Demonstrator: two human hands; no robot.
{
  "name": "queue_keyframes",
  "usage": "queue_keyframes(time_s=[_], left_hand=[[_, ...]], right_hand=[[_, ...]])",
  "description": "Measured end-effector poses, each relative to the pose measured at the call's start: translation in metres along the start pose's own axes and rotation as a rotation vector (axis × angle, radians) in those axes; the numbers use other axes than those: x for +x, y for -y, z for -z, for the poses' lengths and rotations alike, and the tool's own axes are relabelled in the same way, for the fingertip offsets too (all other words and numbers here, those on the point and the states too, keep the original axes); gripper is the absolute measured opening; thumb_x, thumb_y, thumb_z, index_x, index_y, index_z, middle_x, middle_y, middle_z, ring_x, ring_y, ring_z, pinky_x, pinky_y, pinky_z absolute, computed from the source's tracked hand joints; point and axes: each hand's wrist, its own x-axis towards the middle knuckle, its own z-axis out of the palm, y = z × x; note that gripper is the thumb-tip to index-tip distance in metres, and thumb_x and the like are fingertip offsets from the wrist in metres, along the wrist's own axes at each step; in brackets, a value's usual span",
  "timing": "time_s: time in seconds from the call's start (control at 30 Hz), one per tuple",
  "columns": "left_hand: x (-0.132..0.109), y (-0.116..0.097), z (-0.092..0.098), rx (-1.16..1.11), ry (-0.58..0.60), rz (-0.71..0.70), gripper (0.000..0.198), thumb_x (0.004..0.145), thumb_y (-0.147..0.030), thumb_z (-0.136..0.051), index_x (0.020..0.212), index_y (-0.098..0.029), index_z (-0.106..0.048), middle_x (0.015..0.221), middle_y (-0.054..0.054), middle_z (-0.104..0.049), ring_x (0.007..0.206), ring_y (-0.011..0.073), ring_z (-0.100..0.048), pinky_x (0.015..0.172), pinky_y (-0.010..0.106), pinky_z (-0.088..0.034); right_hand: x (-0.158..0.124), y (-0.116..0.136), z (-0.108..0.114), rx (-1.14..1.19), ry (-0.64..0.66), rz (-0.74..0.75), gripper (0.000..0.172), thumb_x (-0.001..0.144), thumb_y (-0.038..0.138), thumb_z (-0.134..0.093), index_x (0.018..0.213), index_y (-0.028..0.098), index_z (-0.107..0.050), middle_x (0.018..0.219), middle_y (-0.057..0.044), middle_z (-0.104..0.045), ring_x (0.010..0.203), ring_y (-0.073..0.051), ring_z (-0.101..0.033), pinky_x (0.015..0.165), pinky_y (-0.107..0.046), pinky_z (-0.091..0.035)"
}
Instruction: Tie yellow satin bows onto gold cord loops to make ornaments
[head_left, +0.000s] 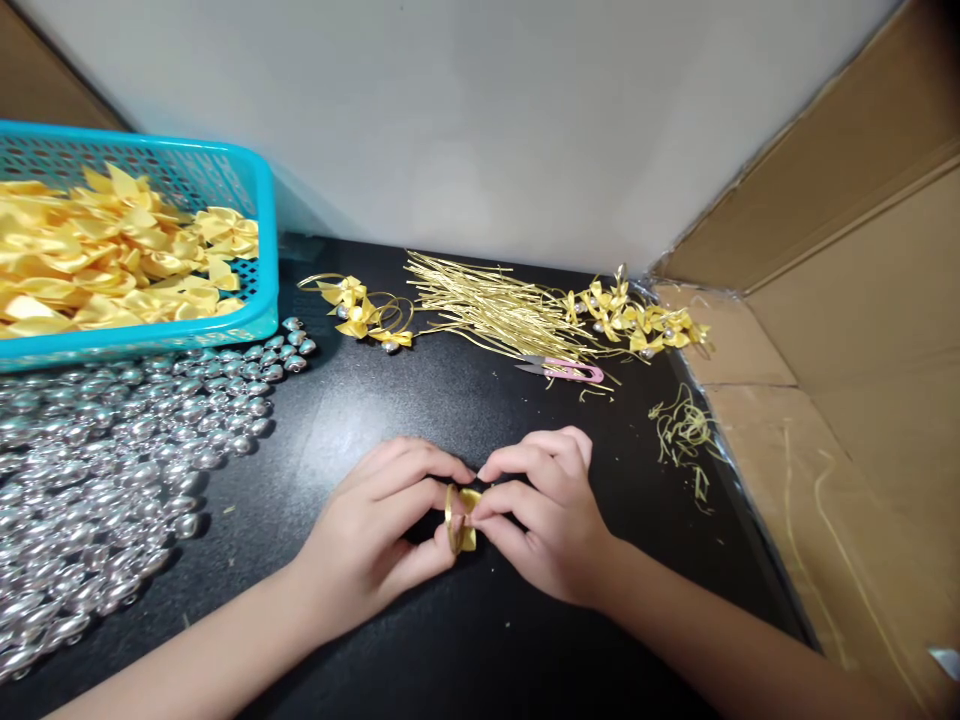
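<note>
Near the front middle of the black table, my two hands meet over a small yellow ribbon bow (pixel 469 541) with a gold cord loop (pixel 451 515) around or beside it. My left hand (pixel 386 510) is closed, its thumb and fingers pinching the loop and the bow from the left. From the right, my right hand (pixel 544 500) pinches at the bow with thumb and forefinger. Fingertips hide part of the bow, and whether a bell is on it I cannot make out. Behind the hands lie pink-handled thread snips (pixel 562 369).
A turquoise basket (pixel 268 240) of yellow bows (pixel 112 250) stands at back left. Silver bells or beads (pixel 150 450) spread before it. Gold cords (pixel 502 305) lie at the back, between joined bow pieces (pixel 364 312) and a larger cluster (pixel 637 315). Cord scraps (pixel 682 430) lie right.
</note>
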Motion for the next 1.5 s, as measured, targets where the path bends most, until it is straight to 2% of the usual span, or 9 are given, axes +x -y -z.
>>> queue_keyframes(time_s=[0.37,0.6,0.97,1.23,1.5], left_hand=[[-0.0001,-0.001,-0.0009,0.039,-0.019,0.038,0.011,0.084,-0.009,-0.06,0.085,-0.02,-0.061,0.097,0.003,-0.066,0.088,0.0171,-0.059,0.078,0.031,-0.045],[0.0002,0.0029,0.0026,-0.017,-0.044,0.132,0.013,0.085,-0.01,-0.057,0.082,-0.021,-0.062,0.095,0.002,-0.066,0.089,0.0165,-0.062,0.079,0.031,-0.047],[0.0017,0.0026,0.0007,-0.083,-0.009,0.057,0.022,0.087,-0.011,-0.063,0.101,-0.026,-0.07,0.101,0.002,-0.068,0.094,0.0168,-0.062,0.082,0.031,-0.048],[0.0043,0.0006,0.0023,-0.112,0.028,0.101,0.015,0.085,-0.01,-0.061,0.086,-0.023,-0.068,0.099,0.003,-0.068,0.093,0.019,-0.062,0.083,0.034,-0.047],[0.0055,-0.0011,0.0021,-0.112,0.053,0.135,0.014,0.085,-0.01,-0.057,0.081,-0.022,-0.064,0.098,0.003,-0.068,0.093,0.0186,-0.06,0.081,0.032,-0.046]], right_hand=[[-0.0001,0.0009,0.0006,0.013,0.03,-0.038,0.011,0.088,0.024,-0.067,0.078,0.025,-0.062,0.093,0.002,-0.068,0.094,-0.019,-0.049,0.087,-0.04,-0.028],[0.0004,0.0003,0.0007,0.031,0.002,-0.088,0.012,0.087,0.025,-0.068,0.076,0.024,-0.061,0.092,0.002,-0.067,0.093,-0.019,-0.05,0.086,-0.039,-0.03],[0.0028,-0.001,0.0013,0.045,-0.036,-0.089,0.014,0.085,0.023,-0.07,0.073,0.024,-0.063,0.088,0.002,-0.067,0.091,-0.018,-0.052,0.085,-0.037,-0.032],[0.0038,0.0007,0.0038,0.087,0.007,-0.096,0.011,0.086,0.019,-0.067,0.077,0.025,-0.064,0.089,0.003,-0.068,0.091,-0.017,-0.053,0.085,-0.037,-0.034],[0.0035,0.001,0.0031,0.118,0.054,-0.096,0.01,0.09,0.024,-0.065,0.079,0.024,-0.063,0.091,0.002,-0.068,0.094,-0.018,-0.052,0.086,-0.036,-0.033]])
